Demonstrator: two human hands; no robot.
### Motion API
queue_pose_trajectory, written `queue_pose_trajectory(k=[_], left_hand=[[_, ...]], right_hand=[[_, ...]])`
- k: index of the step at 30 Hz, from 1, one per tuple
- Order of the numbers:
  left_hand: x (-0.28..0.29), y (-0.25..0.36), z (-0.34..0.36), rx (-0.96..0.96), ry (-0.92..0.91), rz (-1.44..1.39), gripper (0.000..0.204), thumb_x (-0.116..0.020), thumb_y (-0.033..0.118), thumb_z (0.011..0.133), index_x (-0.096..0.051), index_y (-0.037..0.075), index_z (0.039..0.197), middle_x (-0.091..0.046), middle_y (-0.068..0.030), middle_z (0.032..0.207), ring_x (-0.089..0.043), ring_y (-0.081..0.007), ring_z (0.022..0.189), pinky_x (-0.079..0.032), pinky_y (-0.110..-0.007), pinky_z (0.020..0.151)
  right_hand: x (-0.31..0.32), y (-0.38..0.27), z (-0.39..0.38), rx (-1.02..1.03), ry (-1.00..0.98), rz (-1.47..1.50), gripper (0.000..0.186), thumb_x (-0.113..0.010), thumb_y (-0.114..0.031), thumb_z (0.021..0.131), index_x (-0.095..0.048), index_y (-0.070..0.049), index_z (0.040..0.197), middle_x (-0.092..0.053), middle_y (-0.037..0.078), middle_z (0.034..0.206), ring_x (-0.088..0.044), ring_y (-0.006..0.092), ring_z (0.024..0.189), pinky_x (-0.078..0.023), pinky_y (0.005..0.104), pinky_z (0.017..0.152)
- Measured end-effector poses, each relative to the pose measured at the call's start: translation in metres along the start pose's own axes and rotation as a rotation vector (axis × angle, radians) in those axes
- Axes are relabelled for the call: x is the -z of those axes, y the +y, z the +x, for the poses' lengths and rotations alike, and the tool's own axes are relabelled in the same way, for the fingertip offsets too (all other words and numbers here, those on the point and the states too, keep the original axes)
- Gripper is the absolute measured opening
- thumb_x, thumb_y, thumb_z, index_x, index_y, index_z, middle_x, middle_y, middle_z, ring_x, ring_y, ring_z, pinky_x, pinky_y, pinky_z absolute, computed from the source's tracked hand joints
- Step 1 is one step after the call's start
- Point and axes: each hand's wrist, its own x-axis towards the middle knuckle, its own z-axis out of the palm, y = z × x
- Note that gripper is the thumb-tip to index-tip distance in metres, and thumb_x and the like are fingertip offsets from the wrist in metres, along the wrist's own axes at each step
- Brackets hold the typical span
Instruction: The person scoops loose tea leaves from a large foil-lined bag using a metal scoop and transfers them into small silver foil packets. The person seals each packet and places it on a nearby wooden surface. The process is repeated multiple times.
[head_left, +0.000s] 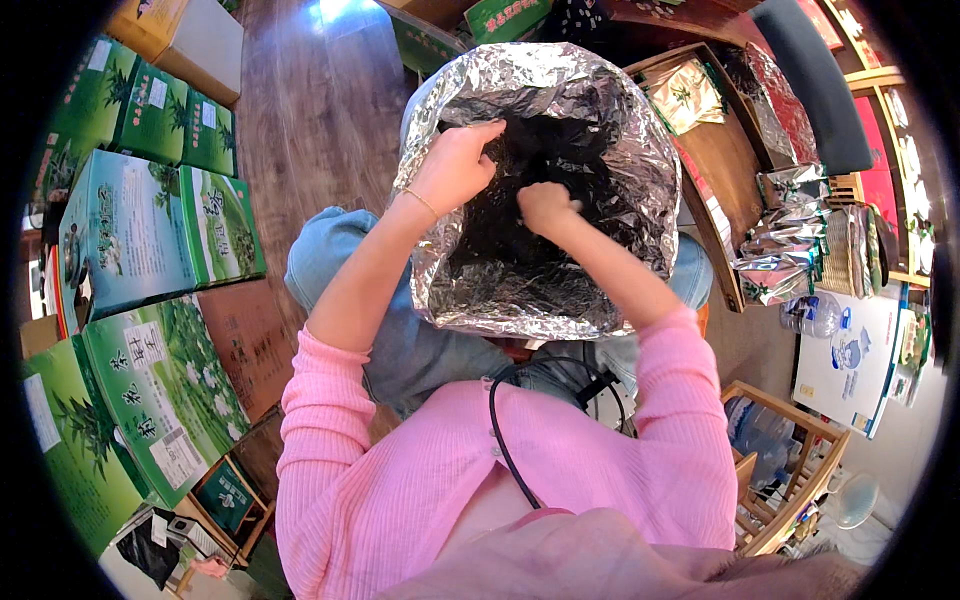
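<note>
A large bag or liner of crinkled silver foil lies wide open in front of me above my knees, holding dark, loose material whose pieces I cannot make out. My left hand reaches over its left side, fingers curled at the upper left of the dark contents; what they hold is hidden. My right hand is down in the middle, fingers bent closed into the dark material, their tips and anything in them hidden.
Green and blue cartons are stacked at my left on a wooden floor. At the right are a wooden tray, silver packets, a white box and a wooden rack with water bottles. A black cable hangs across my front.
</note>
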Motion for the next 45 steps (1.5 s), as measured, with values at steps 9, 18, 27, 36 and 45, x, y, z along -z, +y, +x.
queue_pose_trajectory(k=[9, 18, 27, 36, 45], left_hand=[[0.004, 0.002, 0.006, 0.038, -0.018, -0.024, 0.052, -0.054, 0.002, 0.074, -0.058, 0.008, 0.126, -0.061, -0.0177, 0.119, -0.064, -0.0326, 0.074, -0.052, -0.039, 0.077], [0.002, 0.006, 0.008, -0.025, -0.002, 0.009, 0.051, -0.053, 0.001, 0.076, -0.057, 0.005, 0.126, -0.059, -0.0166, 0.125, -0.064, -0.0345, 0.095, -0.050, -0.038, 0.086], [-0.003, -0.002, 0.008, 0.003, -0.013, -0.003, 0.052, -0.052, 0.001, 0.076, -0.056, 0.004, 0.127, -0.058, -0.0161, 0.127, -0.065, -0.0334, 0.086, -0.051, -0.038, 0.081], [-0.001, -0.001, 0.009, 0.043, -0.031, -0.009, 0.054, -0.053, 0.002, 0.075, -0.056, 0.006, 0.129, -0.060, -0.0172, 0.122, -0.064, -0.0337, 0.078, -0.051, -0.040, 0.078], [0.001, 0.003, 0.014, 0.101, -0.071, 0.045, 0.055, -0.055, 0.004, 0.075, -0.057, 0.012, 0.129, -0.064, -0.0166, 0.113, -0.062, -0.0301, 0.068, -0.052, -0.039, 0.071]], right_hand=[[-0.173, -0.059, 0.081, 0.208, 0.173, 0.082, 0.048, -0.054, -0.010, 0.084, -0.048, 0.003, 0.129, -0.069, 0.018, 0.089, -0.069, 0.0303, 0.079, -0.055, 0.0393, 0.067], [-0.183, -0.041, 0.081, 0.038, -0.107, 0.529, 0.040, -0.061, -0.022, 0.085, -0.059, -0.004, 0.120, -0.067, 0.021, 0.106, -0.064, 0.0355, 0.099, -0.052, 0.0455, 0.086], [-0.194, -0.036, 0.087, 0.027, -0.092, 0.607, 0.046, -0.058, -0.022, 0.087, -0.054, -0.019, 0.133, -0.066, 0.017, 0.112, -0.061, 0.0346, 0.107, -0.048, 0.0416, 0.092], [-0.219, -0.024, 0.100, 0.045, -0.189, 0.863, 0.040, -0.050, -0.022, 0.095, -0.053, -0.025, 0.135, -0.064, 0.010, 0.122, -0.057, 0.0302, 0.116, -0.034, 0.0484, 0.100], [-0.186, 0.011, 0.082, -0.127, -0.228, 1.040, 0.037, -0.055, -0.011, 0.093, -0.057, -0.011, 0.131, -0.068, 0.008, 0.086, -0.062, 0.0160, 0.067, -0.051, 0.0329, 0.066]])
